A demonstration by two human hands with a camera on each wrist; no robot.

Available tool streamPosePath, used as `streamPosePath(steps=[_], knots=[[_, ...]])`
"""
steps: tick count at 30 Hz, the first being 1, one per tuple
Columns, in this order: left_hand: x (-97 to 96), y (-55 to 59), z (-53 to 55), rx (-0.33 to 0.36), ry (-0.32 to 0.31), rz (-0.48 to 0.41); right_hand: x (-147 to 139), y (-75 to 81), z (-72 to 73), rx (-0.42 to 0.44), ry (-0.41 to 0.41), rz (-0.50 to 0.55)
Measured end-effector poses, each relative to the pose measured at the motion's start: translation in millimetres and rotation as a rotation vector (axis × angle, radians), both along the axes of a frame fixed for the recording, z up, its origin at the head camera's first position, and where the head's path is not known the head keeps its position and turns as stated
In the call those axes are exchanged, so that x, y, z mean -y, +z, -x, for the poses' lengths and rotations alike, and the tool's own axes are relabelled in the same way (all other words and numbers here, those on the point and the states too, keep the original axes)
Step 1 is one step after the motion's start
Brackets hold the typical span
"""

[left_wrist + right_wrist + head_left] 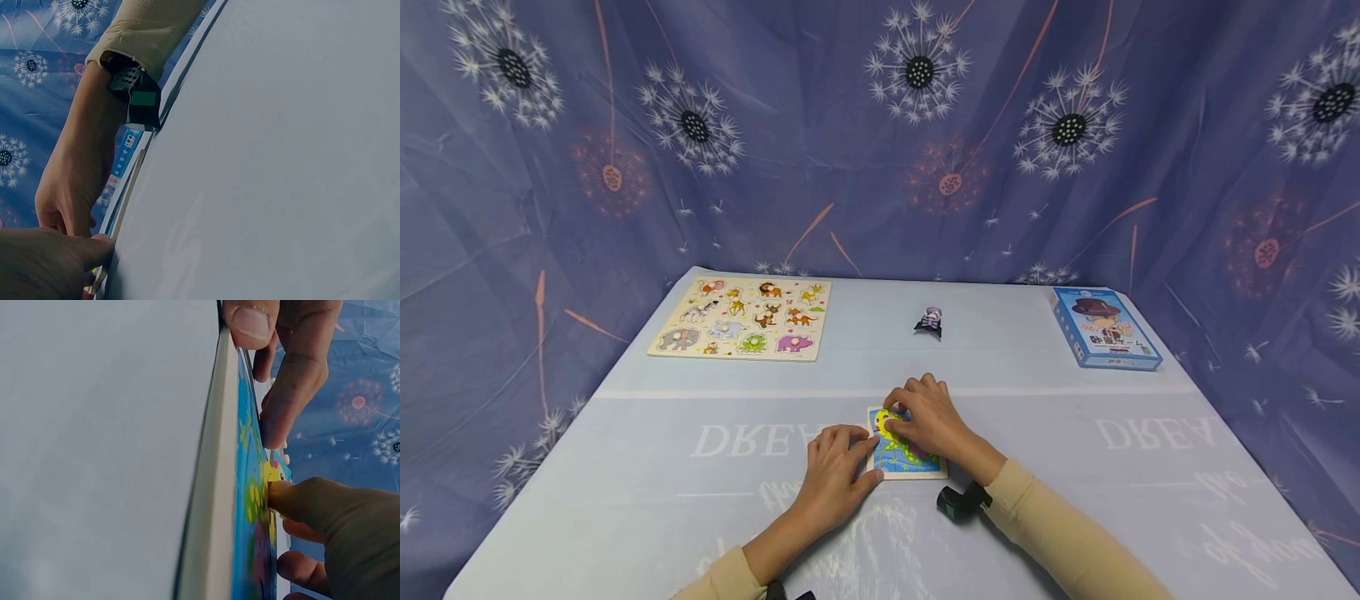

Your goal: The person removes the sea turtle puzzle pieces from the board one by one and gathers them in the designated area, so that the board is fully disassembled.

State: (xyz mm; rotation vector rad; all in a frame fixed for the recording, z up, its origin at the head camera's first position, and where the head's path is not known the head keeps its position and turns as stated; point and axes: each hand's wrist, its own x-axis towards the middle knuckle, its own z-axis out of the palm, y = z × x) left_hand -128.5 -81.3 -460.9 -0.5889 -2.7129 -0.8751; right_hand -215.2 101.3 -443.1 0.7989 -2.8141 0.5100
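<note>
A small square jigsaw puzzle [910,467] in a wooden tray lies in front of me, with a yellow cartoon creature on blue. My left hand [835,471] holds its left side, the thumb at the near left corner and the index finger at the left edge. From above, my right hand [928,417] reaches over the far part and pinches a yellow puzzle piece [883,419] between thumb and index finger. The right wrist view shows the right thumb [306,499] on the yellow part, beside a small dark gap. The right hand hides part of the picture.
A wooden animal peg puzzle [745,321] lies at the back left of the table. A small purple and black figure [931,321] stands at the back middle. The blue game box [1105,329] lies back right. A dandelion-print curtain [850,167] hangs behind.
</note>
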Motion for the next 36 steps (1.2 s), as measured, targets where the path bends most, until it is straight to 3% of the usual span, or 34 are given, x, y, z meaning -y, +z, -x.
streamPosePath(steps=[12, 23, 36], knots=[[1.1, 0.5, 0.3, 0.002, -0.004, -0.005, -1.0, -1.7, 3.3, -0.008, -0.013, 0.034], [0.7, -0.5, 0.4, 0.004, 0.000, 0.001, -3.6, -1.7, 6.4, 0.070, -0.008, 0.006], [0.1, 0.0, 0.0, 0.006, 0.004, -0.016, -5.1, 1.1, 6.4, 0.063, 0.005, 0.002]])
